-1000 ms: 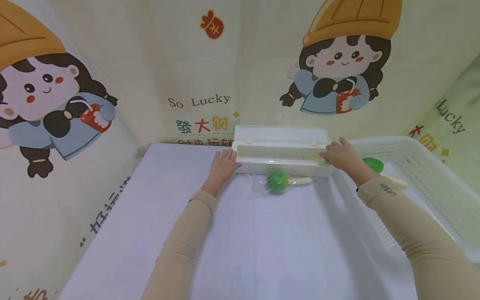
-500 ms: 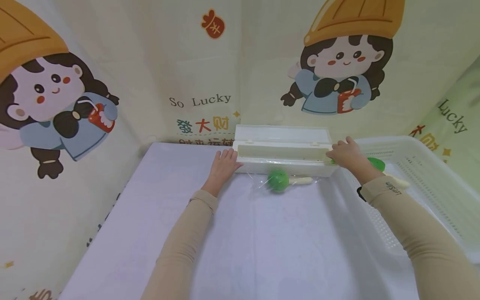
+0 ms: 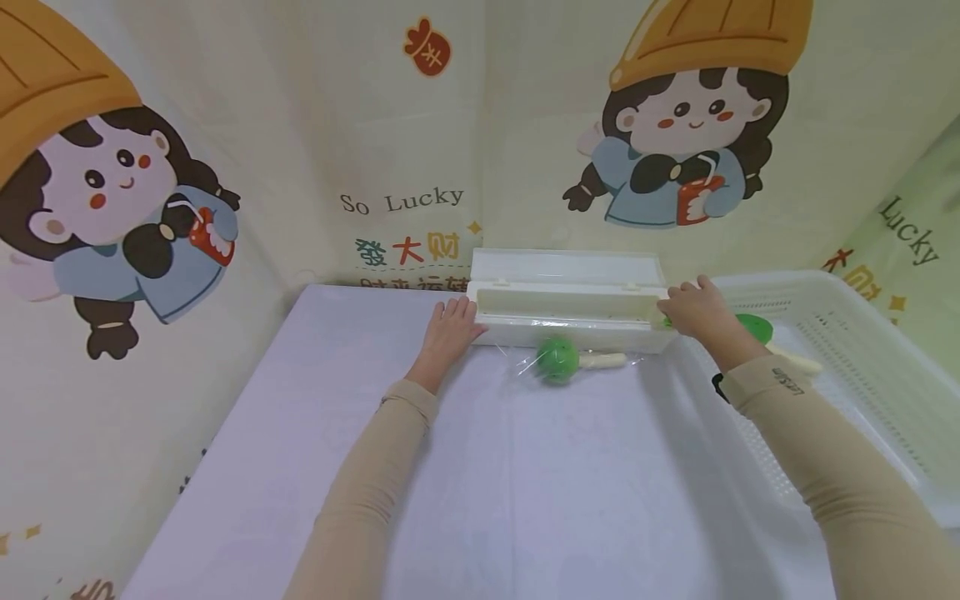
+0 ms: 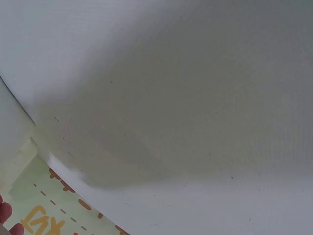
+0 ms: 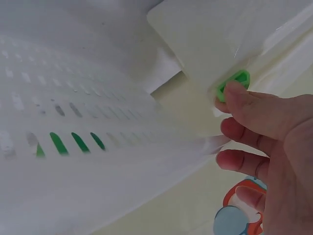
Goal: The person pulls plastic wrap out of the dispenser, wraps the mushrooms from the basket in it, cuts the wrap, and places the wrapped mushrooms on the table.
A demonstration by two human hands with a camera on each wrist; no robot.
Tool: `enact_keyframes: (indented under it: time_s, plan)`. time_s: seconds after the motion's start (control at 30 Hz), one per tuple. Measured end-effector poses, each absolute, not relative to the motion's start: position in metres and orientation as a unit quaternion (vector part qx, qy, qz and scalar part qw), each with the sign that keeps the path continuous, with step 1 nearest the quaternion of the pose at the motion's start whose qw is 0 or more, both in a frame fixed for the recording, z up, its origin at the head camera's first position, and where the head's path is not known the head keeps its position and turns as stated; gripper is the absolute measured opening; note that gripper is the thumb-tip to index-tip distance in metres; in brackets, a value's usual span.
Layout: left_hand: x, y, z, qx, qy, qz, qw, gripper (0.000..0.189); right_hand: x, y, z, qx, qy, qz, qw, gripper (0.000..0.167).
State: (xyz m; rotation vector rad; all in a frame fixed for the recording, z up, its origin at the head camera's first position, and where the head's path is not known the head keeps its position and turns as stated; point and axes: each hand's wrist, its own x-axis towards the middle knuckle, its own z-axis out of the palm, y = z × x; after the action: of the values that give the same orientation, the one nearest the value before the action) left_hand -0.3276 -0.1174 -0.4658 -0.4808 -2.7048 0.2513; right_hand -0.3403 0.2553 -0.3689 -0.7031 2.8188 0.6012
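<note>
A long white cling film dispenser [image 3: 600, 339] lies at the table's back edge with its lid [image 3: 566, 268] raised. My left hand [image 3: 447, 333] rests on its left end with fingers nearly straight; in the left wrist view only the fingertips [image 4: 6, 213] show. At the right end, my right hand [image 3: 699, 307] has its thumb on a small green slide cutter [image 5: 234, 85], pinching it. Clear cling film [image 3: 517, 358] hangs from the dispenser's front over a green maraca [image 3: 557, 360] with a cream handle, which lies on the table.
A white perforated basket [image 3: 862, 375] stands on the right, close to my right forearm, with another green-headed maraca [image 3: 753, 327] inside. Behind the table [image 3: 480, 500] hangs a printed curtain [image 3: 525, 125].
My right hand has slid a little to the right with the slide cutter, to the dispenser's end. The left hand and the maraca under the film stay in place.
</note>
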Motion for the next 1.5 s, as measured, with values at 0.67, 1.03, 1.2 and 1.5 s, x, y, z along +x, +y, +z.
enact_keyframes:
  time_s: [0.67,1.03,1.2,1.5]
  plan:
    - [-0.327,-0.118,-0.47,-0.17,-0.941,0.118,0.266,0.044,-0.32,0.239,-0.355,-0.153,0.987,-0.036,0.043,0.018]
    - [-0.325,-0.116,-0.469,-0.172,-0.939,0.131,0.27,0.043,-0.3,0.239,-0.416,-0.087,0.977,-0.13,-0.146,0.014]
    - [-0.325,-0.118,-0.473,-0.181,-0.923,0.128,0.314,0.043,-0.299,0.24,-0.436,-0.102,0.954,-0.151,-0.238,0.012]
    - [-0.324,-0.118,-0.474,-0.185,-0.919,0.125,0.324,0.043,-0.301,0.244,-0.452,-0.14,0.917,-0.146,-0.343,0.007]
